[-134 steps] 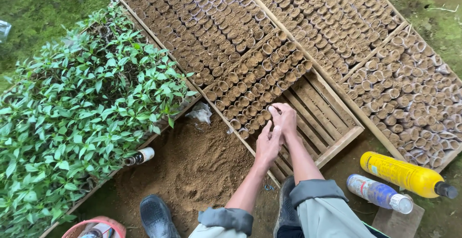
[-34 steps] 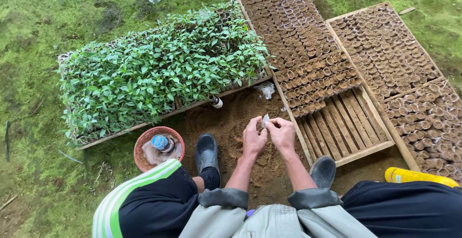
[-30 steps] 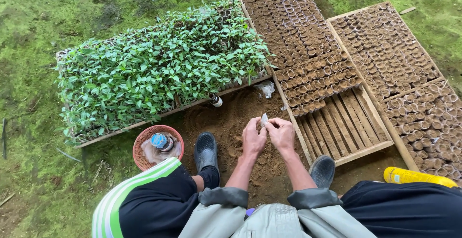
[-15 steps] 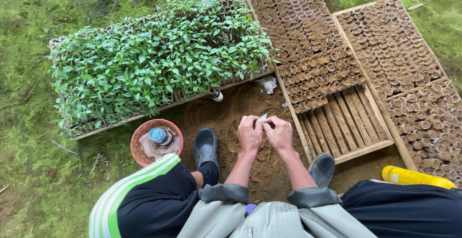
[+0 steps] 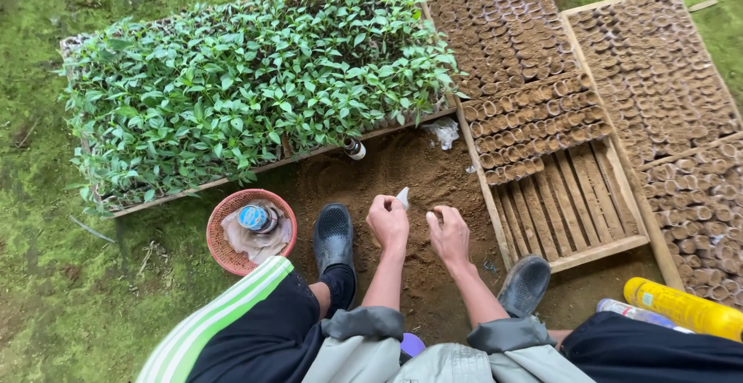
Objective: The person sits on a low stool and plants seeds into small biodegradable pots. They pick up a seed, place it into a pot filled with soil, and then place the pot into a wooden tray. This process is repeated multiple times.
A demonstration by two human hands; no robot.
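Observation:
My left hand (image 5: 386,220) is shut on a small whitish plastic seedling bag (image 5: 402,196), held over the patch of loose brown soil (image 5: 402,168). A little to its right, my right hand (image 5: 447,232) is lowered to the soil, fingers curled into it. Past my hands lies a wooden slatted tray (image 5: 573,205), its near part bare and its far part packed with soil-filled bags (image 5: 534,124).
A tray of green seedlings (image 5: 248,81) lies at the left. A pink basket (image 5: 220,251) holds a bottle and cloth. More filled trays (image 5: 658,73) lie at the right. A yellow bottle (image 5: 685,307) lies near my right knee. My shoes (image 5: 334,234) rest on the soil.
My hands, together on the small bag half a second ago, have parted: the left keeps the bag, the right has dropped to the soil. The view shifted slightly.

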